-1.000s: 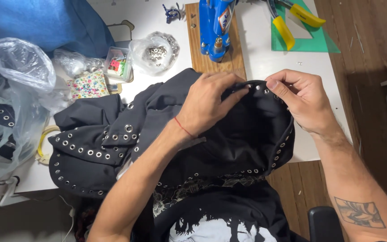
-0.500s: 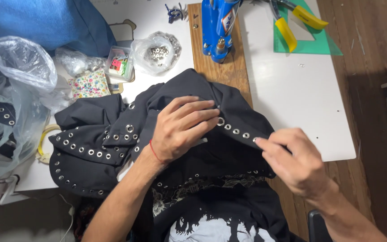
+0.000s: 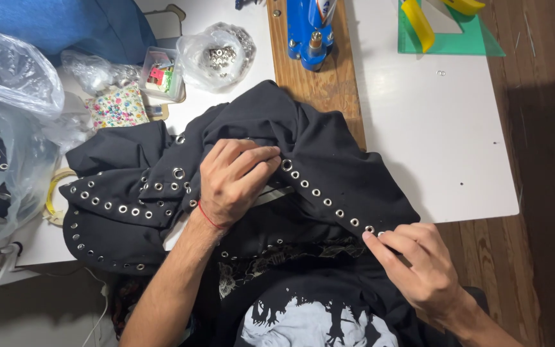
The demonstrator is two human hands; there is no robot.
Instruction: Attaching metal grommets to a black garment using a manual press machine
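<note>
Left hand (image 3: 236, 180) curling, gripping black garment (image 3: 329, 160) near eyelet row; right hand (image 3: 419, 270) pinching garment's lower edge. Garment lying on white table (image 3: 431, 141), wooden floor (image 3: 534, 128) beside.

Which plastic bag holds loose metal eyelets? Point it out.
The small clear bag left of the blue press; silver rings show through it. The big bags at the left edge hold black fabric.

A clear bag of eyelets (image 3: 216, 56) beside a small clear plastic box (image 3: 162, 72).
</note>
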